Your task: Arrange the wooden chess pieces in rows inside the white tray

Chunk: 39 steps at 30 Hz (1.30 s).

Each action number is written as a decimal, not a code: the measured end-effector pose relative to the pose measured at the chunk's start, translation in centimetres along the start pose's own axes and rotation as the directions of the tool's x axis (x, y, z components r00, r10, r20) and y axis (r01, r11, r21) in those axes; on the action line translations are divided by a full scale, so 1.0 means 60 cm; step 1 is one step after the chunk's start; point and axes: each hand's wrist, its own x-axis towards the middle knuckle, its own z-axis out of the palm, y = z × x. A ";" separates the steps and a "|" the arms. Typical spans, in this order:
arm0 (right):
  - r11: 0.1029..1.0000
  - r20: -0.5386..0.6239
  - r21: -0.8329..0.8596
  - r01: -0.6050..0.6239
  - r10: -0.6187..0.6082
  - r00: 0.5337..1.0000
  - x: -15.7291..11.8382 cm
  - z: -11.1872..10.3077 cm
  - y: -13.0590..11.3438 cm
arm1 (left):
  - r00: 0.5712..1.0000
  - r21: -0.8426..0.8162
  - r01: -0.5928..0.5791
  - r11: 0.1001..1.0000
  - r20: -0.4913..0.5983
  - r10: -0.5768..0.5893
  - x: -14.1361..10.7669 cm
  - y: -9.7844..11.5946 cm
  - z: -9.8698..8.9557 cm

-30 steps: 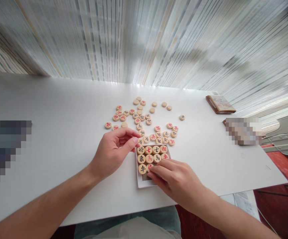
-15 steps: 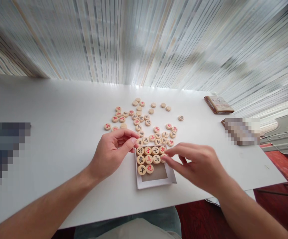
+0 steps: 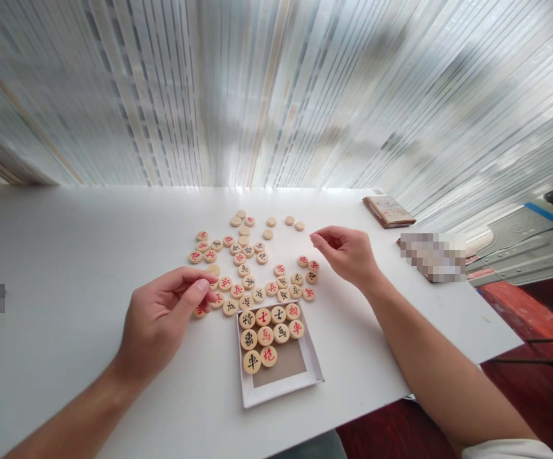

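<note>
A shallow white box holds rows of round wooden Chinese chess pieces with black and red characters. The red chariot piece ends its second row, and the red cannon piece lies in the third. My left hand hovers left of the box over loose pieces, thumb and fingers closed together; anything between them is hidden. Farther back on the right, my right hand is low over the table, fingers closed, and I cannot make out what they hold. Loose pieces are scattered beyond the box, some blank side up.
A brown box lies at the back right of the white table, with a partly blurred box nearer. A striped curtain hangs behind. The table's right edge borders a grey metal chair.
My right hand has left the box and moved back beyond it, leaving the red chariot piece in the second row. My left hand has shifted left, away from the box. The view has turned slightly.
</note>
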 end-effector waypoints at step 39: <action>0.851 0.383 0.523 0.041 -0.278 0.881 -0.056 0.068 -0.168 | 0.982 -0.133 0.025 0.991 0.190 0.001 -0.018 -0.008 0.031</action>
